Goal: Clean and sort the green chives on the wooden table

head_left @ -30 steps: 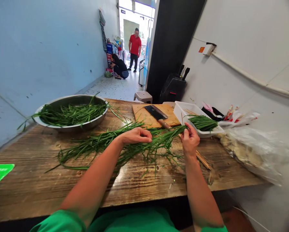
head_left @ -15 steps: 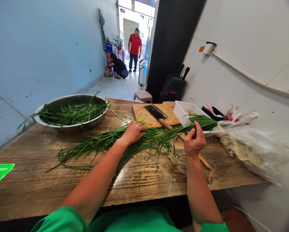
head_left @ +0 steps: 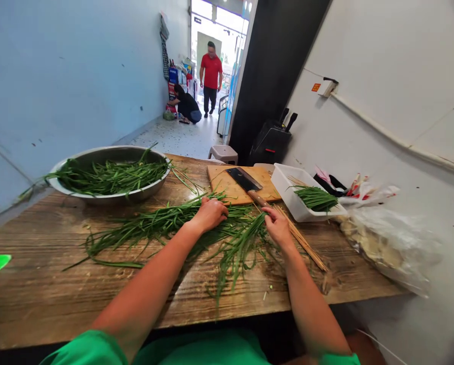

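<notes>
A long pile of garlic chives (head_left: 147, 228) lies across the wooden table (head_left: 136, 304). My left hand (head_left: 209, 215) is on the pile's right part, its fingers curled round some stems. My right hand (head_left: 278, 227) pinches one end of a smaller bunch of garlic chives (head_left: 242, 243), whose loose leaves trail down to the left over the tabletop. Just beyond my right hand, a cleaver (head_left: 244, 178) rests on a cutting board (head_left: 227, 187), its handle pointing towards that hand. Thin wooden skewers (head_left: 303, 241) lie beside my right wrist.
A metal basin (head_left: 136, 195) full of chives stands at the left. On the right are a white plastic box (head_left: 306, 215) holding neat chives and a clear plastic bag (head_left: 394, 248). Farther off, one person (head_left: 211, 73) stands and another (head_left: 188, 105) crouches by the doorway.
My right hand has come left and away from the white box, pulling a bunch of chives inward. My left hand has stayed on the pile. The standing person has shifted slightly.
</notes>
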`<state>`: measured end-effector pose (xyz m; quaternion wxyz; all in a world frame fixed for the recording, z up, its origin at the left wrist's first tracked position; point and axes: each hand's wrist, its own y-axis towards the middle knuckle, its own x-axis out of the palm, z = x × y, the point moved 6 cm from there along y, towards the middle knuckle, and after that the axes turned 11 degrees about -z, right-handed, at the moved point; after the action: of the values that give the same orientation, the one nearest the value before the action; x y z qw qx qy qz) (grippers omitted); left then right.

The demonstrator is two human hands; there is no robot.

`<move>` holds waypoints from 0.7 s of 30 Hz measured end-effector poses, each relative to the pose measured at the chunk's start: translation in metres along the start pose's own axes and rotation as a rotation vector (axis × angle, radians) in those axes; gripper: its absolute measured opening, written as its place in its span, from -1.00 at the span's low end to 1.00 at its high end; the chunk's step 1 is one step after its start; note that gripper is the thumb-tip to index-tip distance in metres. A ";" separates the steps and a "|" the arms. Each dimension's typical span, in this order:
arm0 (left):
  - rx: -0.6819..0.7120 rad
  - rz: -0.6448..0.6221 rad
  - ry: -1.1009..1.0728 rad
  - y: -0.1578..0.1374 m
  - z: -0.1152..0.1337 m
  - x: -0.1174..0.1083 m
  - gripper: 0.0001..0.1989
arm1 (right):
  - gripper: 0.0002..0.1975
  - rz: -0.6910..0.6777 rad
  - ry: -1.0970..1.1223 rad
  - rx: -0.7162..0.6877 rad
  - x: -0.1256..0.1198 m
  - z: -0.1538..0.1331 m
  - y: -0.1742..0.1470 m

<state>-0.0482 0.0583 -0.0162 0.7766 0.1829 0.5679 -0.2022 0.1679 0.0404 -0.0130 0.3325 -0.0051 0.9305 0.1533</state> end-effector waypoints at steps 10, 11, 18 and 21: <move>0.000 0.096 -0.016 0.005 0.004 0.002 -0.78 | -0.62 -0.029 -0.241 0.033 0.013 0.005 -0.003; -0.002 0.085 0.010 0.006 0.004 0.003 -0.79 | -0.63 -0.027 -0.247 0.025 0.013 0.003 -0.003; -0.036 0.128 0.123 0.004 0.012 -0.004 -0.81 | -0.64 -0.046 -0.247 -0.024 0.017 -0.010 -0.008; -0.047 0.226 0.048 0.002 0.015 -0.011 -0.81 | -0.64 -0.030 -0.216 -0.054 0.017 -0.015 -0.009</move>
<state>-0.0379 0.0536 -0.0015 0.7847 0.2325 0.5666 -0.0954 0.1465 0.0290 -0.0150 0.4330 -0.0113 0.8846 0.1728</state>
